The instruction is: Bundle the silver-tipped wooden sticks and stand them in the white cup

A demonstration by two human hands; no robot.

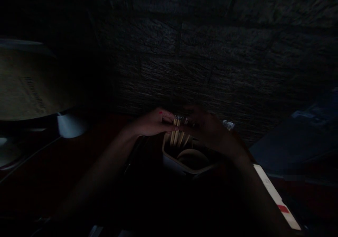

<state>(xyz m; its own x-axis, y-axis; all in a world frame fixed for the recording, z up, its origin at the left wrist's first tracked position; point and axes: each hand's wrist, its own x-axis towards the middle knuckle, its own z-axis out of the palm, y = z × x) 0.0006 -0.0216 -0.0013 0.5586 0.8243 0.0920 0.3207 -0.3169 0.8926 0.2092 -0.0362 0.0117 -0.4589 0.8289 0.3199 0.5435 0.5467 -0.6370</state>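
Several pale wooden chopsticks [177, 137] stand together, with clear shiny plastic about their upper ends. My left hand [155, 121] is closed on them, thumb and fingers pinching near the tops. From the other side my right hand [208, 128] reaches in, deep in shadow, its fingers curled towards the same upper ends; what lies between them is too dark to make out. Below both hands is a light-rimmed box [182, 166], and the lower ends of the sticks are inside it. A round pale-edged thing [194, 153] also sits in the box.
A rough stone-block wall [169, 61] rises close behind the hands. At left are a large brown paper bag [23, 85] with print and a white object [70, 125]. A pale strip with a red mark [271, 191] lies by my right forearm; a bluish sheet [295, 142] leans beyond it.
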